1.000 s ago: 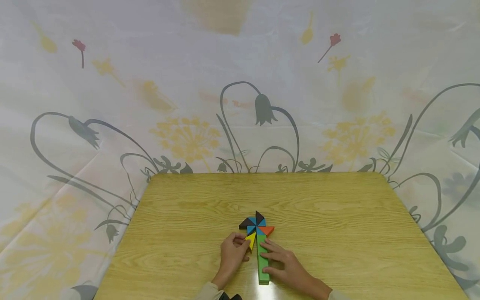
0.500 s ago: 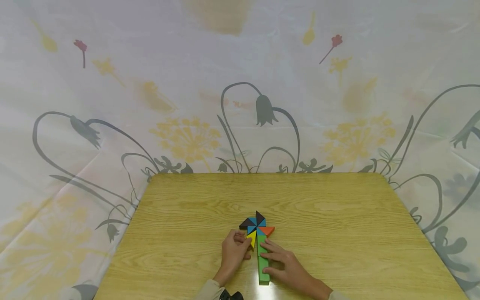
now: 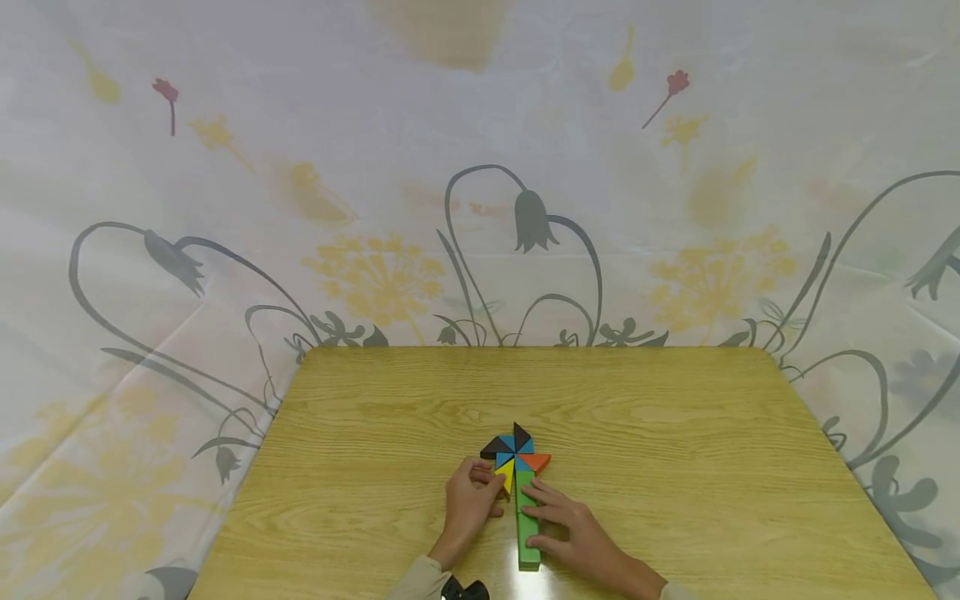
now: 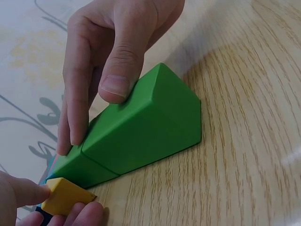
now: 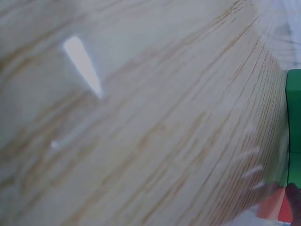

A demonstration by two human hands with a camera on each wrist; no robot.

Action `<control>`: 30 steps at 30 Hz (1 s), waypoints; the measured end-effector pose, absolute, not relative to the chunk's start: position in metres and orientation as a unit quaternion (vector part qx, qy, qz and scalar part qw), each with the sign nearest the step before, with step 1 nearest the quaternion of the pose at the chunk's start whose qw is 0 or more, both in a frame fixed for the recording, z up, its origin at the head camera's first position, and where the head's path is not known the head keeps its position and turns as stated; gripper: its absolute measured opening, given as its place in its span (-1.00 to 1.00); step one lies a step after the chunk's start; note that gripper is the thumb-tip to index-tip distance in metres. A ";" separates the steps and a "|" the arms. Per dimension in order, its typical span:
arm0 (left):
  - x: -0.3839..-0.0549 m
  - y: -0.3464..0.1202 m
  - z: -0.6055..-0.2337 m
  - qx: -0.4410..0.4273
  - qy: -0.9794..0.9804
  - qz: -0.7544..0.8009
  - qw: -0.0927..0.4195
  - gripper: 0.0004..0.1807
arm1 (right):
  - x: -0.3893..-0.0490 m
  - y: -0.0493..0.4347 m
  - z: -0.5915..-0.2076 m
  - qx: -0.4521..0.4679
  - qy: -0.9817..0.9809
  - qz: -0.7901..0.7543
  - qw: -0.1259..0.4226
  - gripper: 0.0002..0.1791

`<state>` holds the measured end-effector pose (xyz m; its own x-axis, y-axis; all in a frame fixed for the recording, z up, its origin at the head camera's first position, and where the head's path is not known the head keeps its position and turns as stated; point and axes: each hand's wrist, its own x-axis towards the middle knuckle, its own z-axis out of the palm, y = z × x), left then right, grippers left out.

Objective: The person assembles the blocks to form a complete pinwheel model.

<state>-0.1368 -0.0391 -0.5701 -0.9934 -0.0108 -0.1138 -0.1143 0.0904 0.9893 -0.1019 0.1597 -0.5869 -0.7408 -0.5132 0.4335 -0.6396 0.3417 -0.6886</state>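
Note:
My left hand (image 3: 470, 506) pinches a yellow triangular block (image 3: 506, 477) between thumb and fingers; it lies against the lower left of a pinwheel shape. Several blue triangular blocks (image 3: 526, 447) form the pinwheel's centre. Around them sit a dark block (image 3: 521, 435) at the top, another dark block (image 3: 492, 448) at the left and an orange triangular block (image 3: 536, 462) at the right. Two green blocks (image 4: 136, 122) run end to end below, like a stem. My right hand (image 3: 573, 533) rests its fingertips and thumb on top of them, fingers fairly straight.
The wood-grain table (image 3: 360, 433) spreads around the blocks, its far edge meeting a wall covering (image 3: 375, 125) printed with flowers. A dark object (image 3: 465, 590) shows at the left wrist. Light glares off the tabletop near the lower green block.
My left hand has slid the yellow block a little up and right, against the blue blocks, turning it slightly. The right hand stays on the green blocks.

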 end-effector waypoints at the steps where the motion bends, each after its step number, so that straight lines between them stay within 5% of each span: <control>1: -0.137 -0.039 -0.570 -0.042 0.736 0.674 0.039 -0.71 | -0.102 0.160 -0.587 0.353 -0.817 0.450 0.071 -0.54; 30: -0.137 -0.034 -0.566 -0.068 0.732 0.677 0.022 -0.76 | -0.101 0.156 -0.584 0.344 -0.838 0.416 0.079 -0.53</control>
<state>-0.1368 -0.0336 -0.5656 -0.9899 -0.0694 -0.1236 -0.1286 0.0737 0.9889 -0.1008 0.1561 -0.5840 -0.7502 -0.5110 0.4195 -0.6431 0.4169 -0.6423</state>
